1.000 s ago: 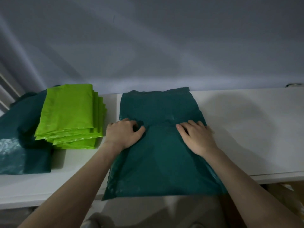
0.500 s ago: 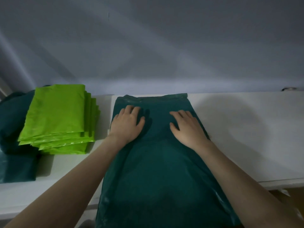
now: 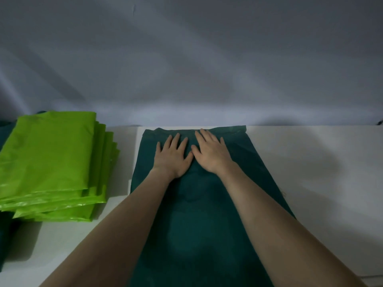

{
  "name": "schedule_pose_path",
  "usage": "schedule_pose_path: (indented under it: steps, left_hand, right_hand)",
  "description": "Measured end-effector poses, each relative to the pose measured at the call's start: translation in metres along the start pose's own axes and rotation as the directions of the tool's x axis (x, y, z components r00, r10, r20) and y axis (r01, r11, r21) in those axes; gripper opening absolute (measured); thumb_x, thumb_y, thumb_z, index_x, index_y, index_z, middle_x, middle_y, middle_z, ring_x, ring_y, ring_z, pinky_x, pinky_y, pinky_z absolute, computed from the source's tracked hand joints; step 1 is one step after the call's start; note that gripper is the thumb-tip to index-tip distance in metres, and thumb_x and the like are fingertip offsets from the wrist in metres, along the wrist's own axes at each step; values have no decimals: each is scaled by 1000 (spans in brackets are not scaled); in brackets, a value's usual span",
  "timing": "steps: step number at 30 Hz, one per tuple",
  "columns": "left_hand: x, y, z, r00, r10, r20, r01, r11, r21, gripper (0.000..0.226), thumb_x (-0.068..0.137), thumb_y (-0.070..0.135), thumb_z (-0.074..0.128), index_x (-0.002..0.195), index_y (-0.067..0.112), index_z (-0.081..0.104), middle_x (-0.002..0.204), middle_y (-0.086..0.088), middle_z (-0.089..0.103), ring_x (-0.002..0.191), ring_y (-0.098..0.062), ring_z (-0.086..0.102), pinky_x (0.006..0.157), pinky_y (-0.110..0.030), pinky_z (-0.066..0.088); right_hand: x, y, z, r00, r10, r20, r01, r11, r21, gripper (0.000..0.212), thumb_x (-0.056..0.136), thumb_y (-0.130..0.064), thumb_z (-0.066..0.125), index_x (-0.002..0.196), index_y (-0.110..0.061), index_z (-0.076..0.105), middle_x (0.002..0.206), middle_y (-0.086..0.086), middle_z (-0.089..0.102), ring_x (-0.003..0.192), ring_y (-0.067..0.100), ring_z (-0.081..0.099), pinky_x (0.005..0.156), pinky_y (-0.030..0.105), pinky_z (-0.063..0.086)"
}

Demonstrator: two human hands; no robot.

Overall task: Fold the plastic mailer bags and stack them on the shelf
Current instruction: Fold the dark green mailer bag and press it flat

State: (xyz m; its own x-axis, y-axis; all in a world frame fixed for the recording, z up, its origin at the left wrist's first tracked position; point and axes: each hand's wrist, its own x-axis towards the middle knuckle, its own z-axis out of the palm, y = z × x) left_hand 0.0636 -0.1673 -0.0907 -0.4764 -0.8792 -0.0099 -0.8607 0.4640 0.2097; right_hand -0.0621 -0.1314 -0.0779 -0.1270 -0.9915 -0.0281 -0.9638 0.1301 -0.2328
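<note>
A dark green mailer bag (image 3: pixel 199 214) lies flat and lengthwise on the white shelf (image 3: pixel 310 172), its far edge near the wall. Both palms press flat on its far end, fingers straight and spread. My left hand (image 3: pixel 173 156) lies beside my right hand (image 3: pixel 210 153), thumbs almost touching. To the left stands a stack of folded lime green mailer bags (image 3: pixel 49 160).
More dark green bags (image 3: pixel 5 241) lie at the far left edge, partly under the lime stack. A grey wall (image 3: pixel 186 69) rises right behind the shelf. The shelf's front edge (image 3: pixel 371 277) shows at the lower right.
My hands have slid away from me along the dark bag to its far end and come closer together. The left hand went from curled fingers to flat. The bag now lies smoother.
</note>
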Motion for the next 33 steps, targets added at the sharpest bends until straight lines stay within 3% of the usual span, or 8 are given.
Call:
schedule_pose_path:
  steps: [6,10,14,18,21,24,28,33]
  left_hand:
    - [-1,-1,3,997,-14,-70,14,1000,-8,56,93,51,29,146,32,23,157,3,15,144,-21,10,112,-47,12]
    - [4,-1,-1,984,-46,-170,49,999,12,50,93,44,31,137,23,35,146,3,33,130,-24,30,98,-46,27]
    - [14,-3,0,952,86,-292,-62,994,90,50,90,40,28,131,16,42,137,1,39,120,-22,36,92,-39,31]
    - [20,-6,-4,923,97,-373,-88,995,42,45,80,33,50,120,13,47,125,-7,41,109,-25,41,87,-35,32]
    - [24,-7,0,948,147,-284,-151,988,7,50,87,30,46,134,15,40,139,-2,39,125,-22,36,103,-36,27]
    - [28,-9,5,987,98,-130,-106,993,-53,52,95,36,32,145,23,28,153,5,26,140,-16,21,116,-39,13]
    - [29,-10,7,995,64,-78,-70,995,-71,53,96,38,28,148,27,22,157,5,16,144,-14,12,118,-41,6]
    - [31,-9,6,996,18,-84,-25,997,-77,53,95,43,28,147,31,24,156,6,18,144,-15,12,116,-41,8]
  right_hand:
    - [-4,7,17,999,3,-40,0,999,53,50,101,-33,16,151,-23,13,159,-6,6,146,9,0,119,41,-1]
    - [-5,9,19,998,-21,-67,23,999,27,51,101,-34,20,151,-23,15,159,-6,8,146,10,2,119,42,1]
    - [-3,9,21,998,-19,-67,20,1000,8,53,100,-39,20,150,-23,15,159,-5,8,146,11,2,119,44,2]
    - [-3,10,22,997,-19,-72,18,1000,-13,54,100,-42,19,150,-24,15,159,-5,9,146,12,2,119,45,2]
    - [-3,10,23,996,-18,-82,16,1000,-19,54,99,-43,20,150,-24,14,159,-4,9,146,13,2,119,45,2]
    - [-2,10,24,996,-15,-83,14,1000,-19,55,99,-43,20,150,-24,13,159,-4,7,146,13,1,119,45,2]
    - [-1,10,23,997,2,-76,-2,1000,-8,56,99,-45,20,150,-24,12,159,-4,5,146,12,-1,119,44,0]
    - [-1,10,23,996,14,-85,-13,1000,12,57,98,-46,22,150,-25,14,159,-4,6,146,12,0,119,43,0]
